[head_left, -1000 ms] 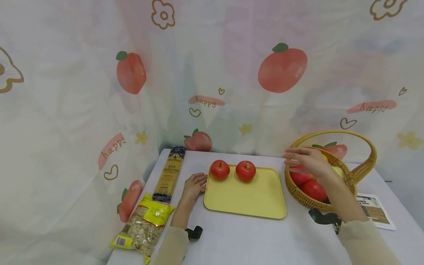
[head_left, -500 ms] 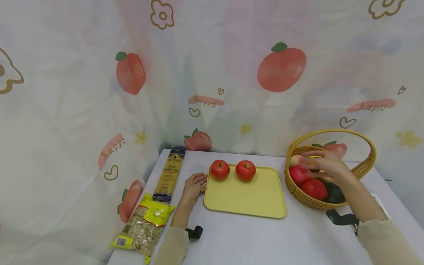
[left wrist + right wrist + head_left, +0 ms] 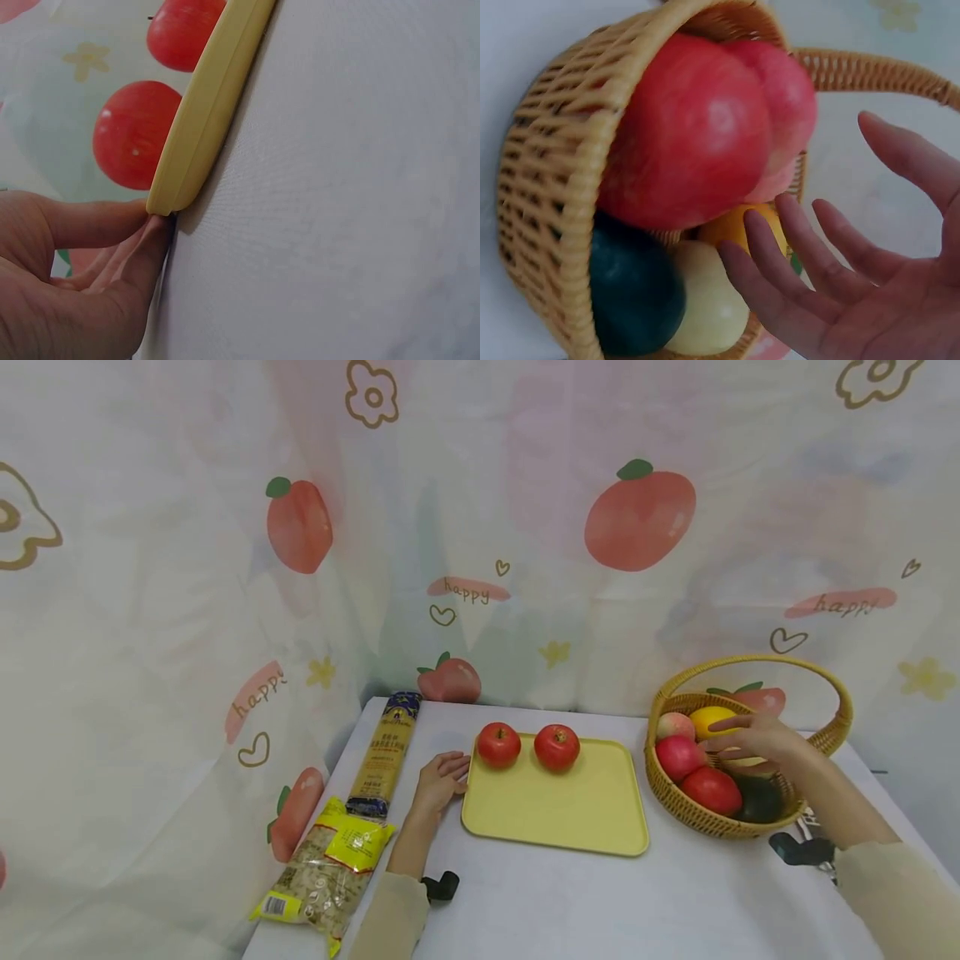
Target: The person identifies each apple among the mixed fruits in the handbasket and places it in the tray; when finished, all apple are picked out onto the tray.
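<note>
Yellow-ended bag (image 3: 326, 877): 1, flat, near left edge
Gold packet (image 3: 384, 756): 1, just beyond bag
Left grip (image 3: 437, 785): 1, fingers loosely extended, touching tray's left rim
Red fruits (image 3: 498, 745): 2, apart, at far side of tray
Yellow tray (image 3: 555, 818): 1
Wicker basket (image 3: 677, 807): 1, right of tray
Assorted fruit (image 3: 697, 127): 6 visible, inside basket
Right grip (image 3: 763, 743): 1, fingers spread, holding nothing, over basket
Surface (image 3: 555, 902): white
Room: fruit-printed curtain (image 3: 517, 527), behind and left
</note>
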### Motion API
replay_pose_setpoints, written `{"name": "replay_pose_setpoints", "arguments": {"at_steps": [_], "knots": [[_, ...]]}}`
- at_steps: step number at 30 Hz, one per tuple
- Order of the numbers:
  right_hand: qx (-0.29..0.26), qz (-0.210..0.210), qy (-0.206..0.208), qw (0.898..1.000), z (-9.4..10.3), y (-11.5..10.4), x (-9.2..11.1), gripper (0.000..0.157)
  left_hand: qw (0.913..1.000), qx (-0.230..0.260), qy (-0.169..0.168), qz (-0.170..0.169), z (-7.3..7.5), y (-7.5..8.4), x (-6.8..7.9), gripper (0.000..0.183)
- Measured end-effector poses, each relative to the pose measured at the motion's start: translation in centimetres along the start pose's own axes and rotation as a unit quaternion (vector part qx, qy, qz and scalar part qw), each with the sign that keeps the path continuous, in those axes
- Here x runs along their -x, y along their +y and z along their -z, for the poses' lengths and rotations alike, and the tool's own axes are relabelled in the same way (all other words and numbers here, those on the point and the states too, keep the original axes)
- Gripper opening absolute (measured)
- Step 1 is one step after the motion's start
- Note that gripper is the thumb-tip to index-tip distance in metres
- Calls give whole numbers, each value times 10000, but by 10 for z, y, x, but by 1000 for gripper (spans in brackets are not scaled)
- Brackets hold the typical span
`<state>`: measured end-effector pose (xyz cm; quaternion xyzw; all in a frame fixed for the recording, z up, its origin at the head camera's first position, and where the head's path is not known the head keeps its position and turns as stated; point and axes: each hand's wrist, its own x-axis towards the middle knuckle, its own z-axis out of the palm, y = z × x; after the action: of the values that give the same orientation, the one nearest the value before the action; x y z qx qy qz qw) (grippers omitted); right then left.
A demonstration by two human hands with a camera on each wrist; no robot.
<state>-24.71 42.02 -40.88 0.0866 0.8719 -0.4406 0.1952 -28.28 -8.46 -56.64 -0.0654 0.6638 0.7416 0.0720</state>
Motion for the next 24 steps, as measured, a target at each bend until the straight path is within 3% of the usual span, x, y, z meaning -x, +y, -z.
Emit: {"name": "replay_pose_setpoints", "arguments": {"at_steps": [5, 15, 24], "knots": [[445, -75, -283, 9986, 5, 12, -9, 88, 9999, 115, -31, 0, 0, 1, 0, 65], [187, -71, -1254, 9919, 16, 31, -27, 90, 9999, 87, -82, -43, 1, 2, 0, 65], [322, -265, -1602, 9862, 24, 41, -41, 89, 10000, -21, 25, -60, -1, 1, 1, 64]]}}
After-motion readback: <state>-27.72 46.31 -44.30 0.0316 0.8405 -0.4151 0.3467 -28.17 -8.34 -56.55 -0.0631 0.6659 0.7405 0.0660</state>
